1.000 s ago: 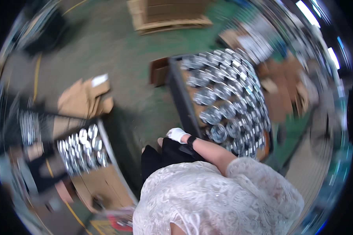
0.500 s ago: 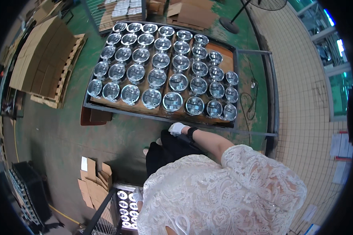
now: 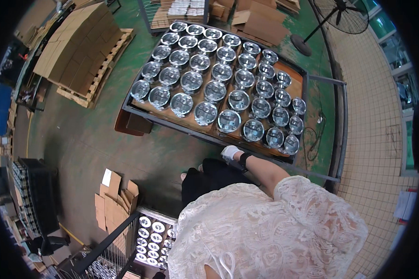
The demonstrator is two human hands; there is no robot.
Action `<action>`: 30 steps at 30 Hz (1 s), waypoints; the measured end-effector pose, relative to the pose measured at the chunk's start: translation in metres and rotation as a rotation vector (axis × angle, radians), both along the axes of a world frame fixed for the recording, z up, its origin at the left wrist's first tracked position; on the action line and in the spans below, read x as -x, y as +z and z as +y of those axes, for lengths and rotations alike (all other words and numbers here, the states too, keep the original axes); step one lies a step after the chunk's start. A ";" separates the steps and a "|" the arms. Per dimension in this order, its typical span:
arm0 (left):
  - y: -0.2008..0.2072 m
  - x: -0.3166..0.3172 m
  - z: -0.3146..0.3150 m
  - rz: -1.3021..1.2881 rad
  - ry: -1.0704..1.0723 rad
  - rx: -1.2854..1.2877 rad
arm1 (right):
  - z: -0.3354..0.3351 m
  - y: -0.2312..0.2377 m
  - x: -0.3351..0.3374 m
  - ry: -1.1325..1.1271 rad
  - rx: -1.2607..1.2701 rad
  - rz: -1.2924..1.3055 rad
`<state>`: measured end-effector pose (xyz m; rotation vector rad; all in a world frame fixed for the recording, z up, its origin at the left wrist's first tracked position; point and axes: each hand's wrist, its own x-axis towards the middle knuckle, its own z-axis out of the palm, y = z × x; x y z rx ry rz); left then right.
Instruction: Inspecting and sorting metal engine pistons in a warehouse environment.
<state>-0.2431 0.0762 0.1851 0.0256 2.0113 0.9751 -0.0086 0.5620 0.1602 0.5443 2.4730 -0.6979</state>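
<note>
My right hand, in a white glove, is at the near rail of a dark metal cart. Its fingers look curled; what they hold, if anything, is hidden. Rows of shiny metal pistons stand on the brown sheet covering the cart's top. My left hand is hidden behind my white lace top. On that side, a lower wire-sided cart is next to a tray area with several shiny round metal parts, partly covered by my body.
Flattened cardboard leans beside the lower cart. Stacked cartons sit on a wooden pallet at the far left. A black rack stands at the left. A floor fan is at the back right, near the tiled wall.
My view has turned, so the piston cart appears farther right and tilted. My left hand, earlier partly seen beside the round parts, is now hidden. My right hand stays at the cart's rail.
</note>
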 end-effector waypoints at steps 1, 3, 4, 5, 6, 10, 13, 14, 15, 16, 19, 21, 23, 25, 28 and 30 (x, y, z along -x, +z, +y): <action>0.001 0.001 -0.002 0.045 -0.041 0.004 | 0.011 0.003 0.007 0.032 -0.019 0.077; 0.012 0.005 0.006 0.117 -0.145 0.000 | 0.025 -0.011 -0.006 -0.554 0.526 0.314; 0.013 -0.001 -0.012 0.186 -0.118 0.036 | 0.013 0.062 0.041 -0.865 0.712 0.303; 0.016 0.000 -0.009 0.227 -0.162 0.031 | 0.017 0.080 0.049 -1.015 0.708 0.413; 0.018 0.001 -0.005 0.263 -0.210 0.028 | 0.029 0.081 0.050 -1.048 0.673 0.577; 0.002 -0.013 -0.041 0.405 -0.353 0.075 | 0.061 0.161 0.107 -0.998 -0.002 0.686; -0.016 -0.005 -0.053 0.518 -0.508 0.075 | 0.099 0.162 0.131 -1.014 -0.205 0.573; -0.023 -0.008 -0.061 0.554 -0.552 0.082 | 0.103 0.169 0.142 -1.023 -0.238 0.515; -0.030 -0.010 -0.067 0.592 -0.599 0.087 | 0.102 0.175 0.149 -1.015 -0.249 0.492; -0.041 -0.014 -0.083 0.626 -0.651 0.100 | 0.108 0.166 0.158 -0.994 -0.217 0.566; -0.061 -0.015 -0.089 0.169 -0.185 0.149 | 0.123 0.144 0.164 -0.872 -0.323 0.442; -0.044 0.009 -0.082 -0.353 0.370 0.184 | 0.128 0.156 0.156 -0.780 -0.449 0.483; -0.039 0.011 -0.085 -0.326 0.381 0.152 | 0.128 0.189 0.150 -0.745 -0.618 0.525; -0.024 0.018 -0.066 -0.281 0.323 0.160 | 0.139 0.217 0.126 -0.868 -0.593 0.614; -0.024 0.030 -0.028 -0.066 0.015 0.151 | 0.154 0.226 0.102 -1.049 -0.406 0.849; -0.030 0.035 0.002 0.069 -0.190 0.143 | 0.166 0.217 0.093 -1.026 -0.442 0.876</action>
